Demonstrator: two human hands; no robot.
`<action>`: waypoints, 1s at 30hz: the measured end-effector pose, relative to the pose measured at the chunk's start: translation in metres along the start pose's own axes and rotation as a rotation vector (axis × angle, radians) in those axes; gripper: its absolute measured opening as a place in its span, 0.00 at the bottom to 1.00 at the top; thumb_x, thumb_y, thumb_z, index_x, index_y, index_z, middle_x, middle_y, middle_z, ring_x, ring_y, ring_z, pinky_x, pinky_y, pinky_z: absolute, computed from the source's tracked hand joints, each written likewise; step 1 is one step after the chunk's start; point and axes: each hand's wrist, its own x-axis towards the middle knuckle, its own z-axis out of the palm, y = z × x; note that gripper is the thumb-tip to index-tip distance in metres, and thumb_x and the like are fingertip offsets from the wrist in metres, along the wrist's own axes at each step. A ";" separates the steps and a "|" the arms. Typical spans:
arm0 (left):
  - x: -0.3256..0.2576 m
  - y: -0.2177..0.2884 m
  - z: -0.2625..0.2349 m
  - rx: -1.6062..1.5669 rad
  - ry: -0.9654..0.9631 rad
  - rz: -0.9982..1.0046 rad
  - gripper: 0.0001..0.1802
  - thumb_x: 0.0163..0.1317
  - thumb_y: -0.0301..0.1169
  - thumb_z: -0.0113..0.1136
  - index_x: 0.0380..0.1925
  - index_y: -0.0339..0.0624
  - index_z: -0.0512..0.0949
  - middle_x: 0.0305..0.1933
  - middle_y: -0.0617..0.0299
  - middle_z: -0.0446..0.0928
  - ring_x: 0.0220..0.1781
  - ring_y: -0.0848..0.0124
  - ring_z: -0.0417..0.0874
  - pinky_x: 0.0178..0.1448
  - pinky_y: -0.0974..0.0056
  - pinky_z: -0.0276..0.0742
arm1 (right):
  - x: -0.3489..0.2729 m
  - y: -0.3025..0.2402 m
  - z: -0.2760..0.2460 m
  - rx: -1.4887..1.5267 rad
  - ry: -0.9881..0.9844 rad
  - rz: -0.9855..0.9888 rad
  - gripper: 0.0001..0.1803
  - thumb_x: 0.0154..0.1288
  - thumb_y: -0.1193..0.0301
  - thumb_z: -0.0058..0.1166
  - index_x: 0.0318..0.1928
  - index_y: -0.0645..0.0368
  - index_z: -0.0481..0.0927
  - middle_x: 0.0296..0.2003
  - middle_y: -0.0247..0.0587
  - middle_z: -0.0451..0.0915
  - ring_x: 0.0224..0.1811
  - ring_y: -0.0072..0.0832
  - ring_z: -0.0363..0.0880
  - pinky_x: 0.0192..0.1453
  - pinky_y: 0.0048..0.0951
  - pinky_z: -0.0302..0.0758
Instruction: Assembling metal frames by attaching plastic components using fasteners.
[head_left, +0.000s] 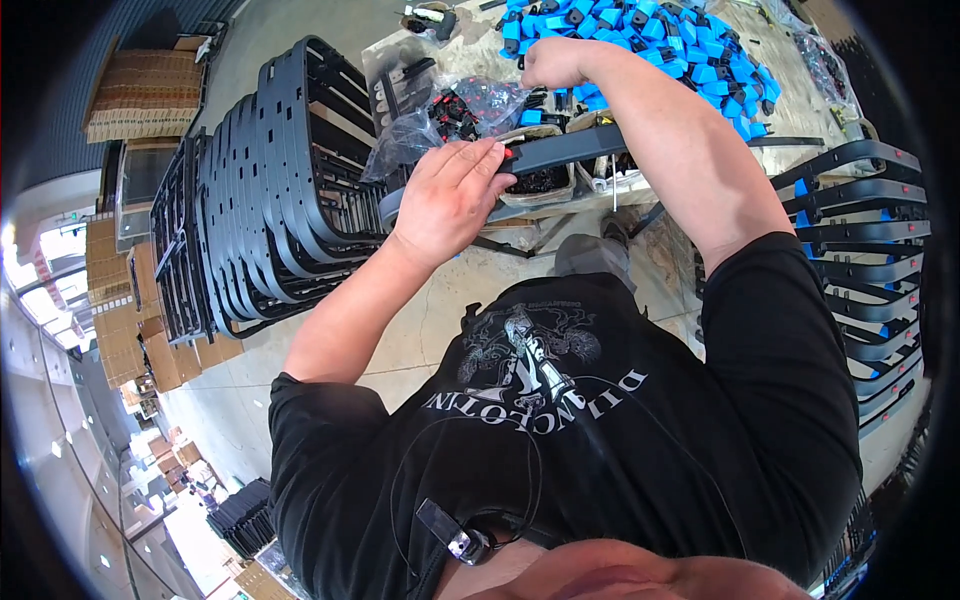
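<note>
My left hand is wrapped over the left end of a long black bar, fingers along its top and thumb against its near side. Beside the fingertips a small red piece shows on the bar. Out past the bar, my right hand is at the left edge of a heap of blue plastic parts with black ends. Its fingers are curled, and whatever they hold is hidden. Clear plastic bags with small red and black pieces lie between the hands.
A bin of small dark parts sits at the near edge of the wooden table. Black frames stand stacked at left; more frames with blue and red pieces are at right. Cardboard is piled farther left.
</note>
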 end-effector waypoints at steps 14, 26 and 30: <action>-0.008 -0.007 -0.008 -0.089 -0.054 -0.066 0.25 0.56 0.38 0.75 0.52 0.39 0.82 0.50 0.56 0.86 0.50 0.58 0.86 0.56 0.56 0.79 | 0.004 0.005 0.000 0.077 -0.063 0.062 0.22 0.65 0.53 0.61 0.48 0.58 0.84 0.32 0.38 0.82 0.27 0.29 0.76 0.27 0.36 0.71; -0.065 -0.030 -0.002 0.077 -0.087 -0.687 0.19 0.49 0.44 0.75 0.30 0.43 0.79 0.32 0.51 0.82 0.38 0.49 0.85 0.44 0.49 0.81 | 0.004 0.019 -0.001 0.061 -0.045 0.213 0.22 0.65 0.53 0.62 0.40 0.62 0.83 0.32 0.42 0.83 0.28 0.34 0.79 0.29 0.43 0.76; -0.080 -0.016 -0.008 0.051 -0.017 -0.646 0.18 0.49 0.43 0.75 0.27 0.43 0.78 0.31 0.53 0.82 0.37 0.51 0.85 0.42 0.49 0.80 | -0.016 0.000 0.012 -0.110 0.070 0.035 0.23 0.65 0.53 0.62 0.46 0.63 0.84 0.38 0.45 0.86 0.37 0.37 0.83 0.44 0.42 0.79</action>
